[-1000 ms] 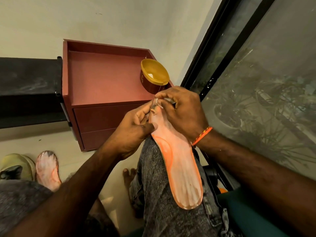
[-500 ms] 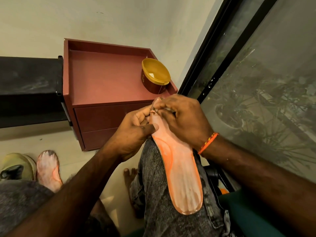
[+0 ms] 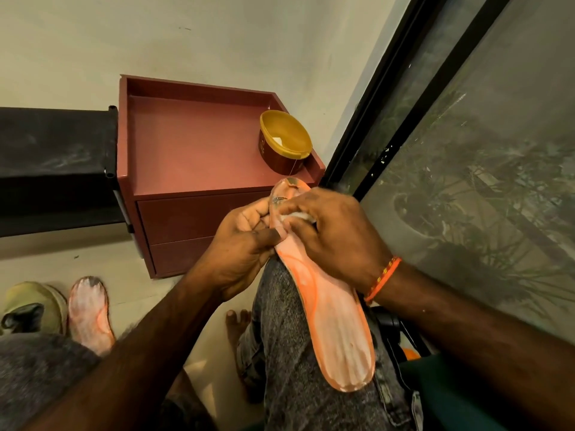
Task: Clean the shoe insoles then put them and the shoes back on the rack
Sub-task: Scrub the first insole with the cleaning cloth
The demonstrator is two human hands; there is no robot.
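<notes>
Two hands: left hand, right hand. Two orange insoles: one insole on lap, second insole on floor. One olive shoe, partly cut off at frame edge. One yellow-rimmed tub. One red cabinet with two drawer fronts. One white wad. One orange wristband. One bare foot.

Both forearms reach forward and meet over the right knee. The left hand curls its grip round the edge of the orange insole, thumb pressed across its face. The right hand, wrist banded in orange, pinches a white wad against the insole.
</notes>
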